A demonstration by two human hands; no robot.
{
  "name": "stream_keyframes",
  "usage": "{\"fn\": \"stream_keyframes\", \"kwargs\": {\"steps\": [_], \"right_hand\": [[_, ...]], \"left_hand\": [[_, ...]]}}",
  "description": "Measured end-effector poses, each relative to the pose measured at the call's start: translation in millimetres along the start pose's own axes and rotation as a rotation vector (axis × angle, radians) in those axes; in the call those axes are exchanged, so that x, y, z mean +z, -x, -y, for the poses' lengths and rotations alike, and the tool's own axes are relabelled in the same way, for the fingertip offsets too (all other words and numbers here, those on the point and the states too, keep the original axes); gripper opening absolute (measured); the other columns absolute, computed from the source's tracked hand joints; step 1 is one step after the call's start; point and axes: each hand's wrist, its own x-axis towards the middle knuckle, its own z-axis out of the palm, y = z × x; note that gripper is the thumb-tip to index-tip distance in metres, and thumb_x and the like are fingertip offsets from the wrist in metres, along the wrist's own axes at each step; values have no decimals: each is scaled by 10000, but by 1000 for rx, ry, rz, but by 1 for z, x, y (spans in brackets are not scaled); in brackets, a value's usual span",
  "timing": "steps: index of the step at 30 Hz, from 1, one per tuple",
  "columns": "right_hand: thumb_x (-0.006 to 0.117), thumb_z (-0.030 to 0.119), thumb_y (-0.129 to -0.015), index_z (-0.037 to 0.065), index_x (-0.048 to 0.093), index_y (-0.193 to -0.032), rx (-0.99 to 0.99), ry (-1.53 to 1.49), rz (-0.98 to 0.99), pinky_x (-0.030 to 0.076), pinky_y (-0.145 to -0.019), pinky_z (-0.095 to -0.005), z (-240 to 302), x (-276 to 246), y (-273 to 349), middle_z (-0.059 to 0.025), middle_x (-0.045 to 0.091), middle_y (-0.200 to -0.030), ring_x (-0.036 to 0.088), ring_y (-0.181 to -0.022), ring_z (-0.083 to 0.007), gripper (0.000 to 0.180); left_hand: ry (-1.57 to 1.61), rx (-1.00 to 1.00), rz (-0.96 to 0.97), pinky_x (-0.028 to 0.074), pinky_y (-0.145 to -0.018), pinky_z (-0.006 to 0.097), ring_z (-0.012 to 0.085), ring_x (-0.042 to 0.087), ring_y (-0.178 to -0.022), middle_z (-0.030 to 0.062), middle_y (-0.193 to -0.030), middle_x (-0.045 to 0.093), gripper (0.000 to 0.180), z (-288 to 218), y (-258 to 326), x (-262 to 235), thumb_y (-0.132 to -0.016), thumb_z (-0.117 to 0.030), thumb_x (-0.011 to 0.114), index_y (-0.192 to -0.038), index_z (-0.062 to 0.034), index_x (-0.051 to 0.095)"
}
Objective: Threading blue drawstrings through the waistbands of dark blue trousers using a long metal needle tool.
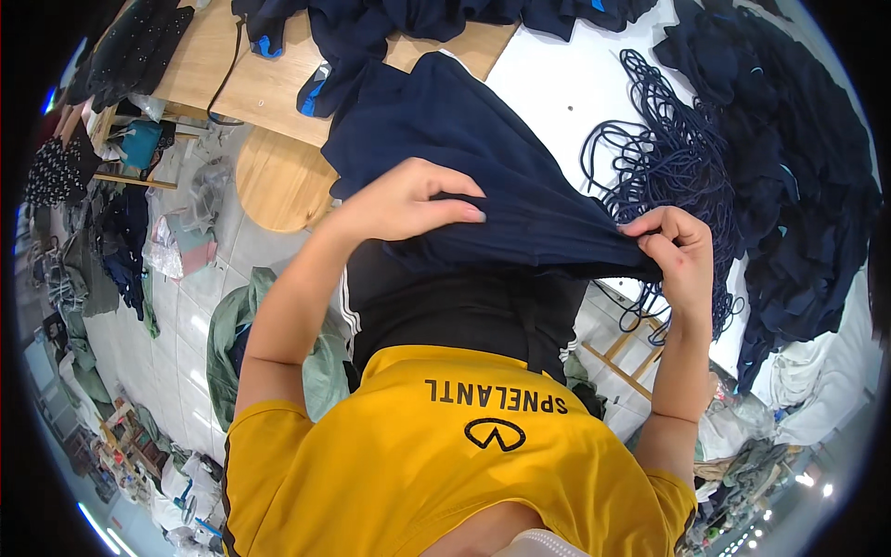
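A dark navy cloth garment [483, 139] stretches from the table edge to above my lap, its gathered band toward me. At the right end of this band, my right hand [677, 246] pinches the cloth between thumb and fingers and pulls it taut. My left hand [422, 200] lies over the left part of the garment. Its thumb and index finger are apart, with dark cloth showing in the gap; the other fingers are hidden. A tangled heap of navy cords [659, 148] lies just beyond my right hand.
A large pile of dark navy garments [789, 167] covers the right side of the white tabletop [548, 79]. More navy garments lie along the far edge of the wooden table [288, 84]. A round wooden stool [278, 181] and green cloth [232, 343] are at left.
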Motion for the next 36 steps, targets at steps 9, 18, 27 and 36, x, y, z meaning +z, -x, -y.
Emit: {"fn": "stream_keyframes", "kwargs": {"steps": [9, 18, 27, 36], "right_hand": [[447, -123, -690, 20, 341, -577, -109, 27, -126, 514, -721, -283, 11, 14, 1, -81, 573, -677, 558, -662, -127, 211], [492, -121, -730, 35, 370, -610, -108, 39, -134, 460, -666, -223, 17, 17, 6, -106, 657, -860, 520, -681, -81, 231], [761, 159, -703, 14, 485, -1245, -189, 262, 245, 427, -915, -341, 11, 48, 3, -131, 588, -1176, 570, -1052, -217, 624], [643, 198, -877, -4, 509, -1209, -196, 156, 288, 446, -901, -344, -58, 133, 8, -165, 615, -1129, 604, -1043, -293, 411]], "left_hand": [[-285, 29, -7, 439, -624, 211, 39, 544, -693, 37, -769, 658, 267, -18, 5, 2, -875, -187, 673, -982, 56, 650], [-212, 59, -20, 397, -568, 199, 25, 477, -651, -16, -714, 606, 190, -29, 23, -17, -880, -130, 659, -960, 42, 656], [-66, 65, -137, 360, -595, 200, 33, 388, -673, -57, -710, 454, 218, -36, 13, 1, -952, -207, 578, -901, 4, 597], [447, 86, -198, 427, -756, 172, 18, 531, -835, -43, -930, 574, 231, -24, 13, 2, -903, -163, 629, -1073, -19, 568]]}}
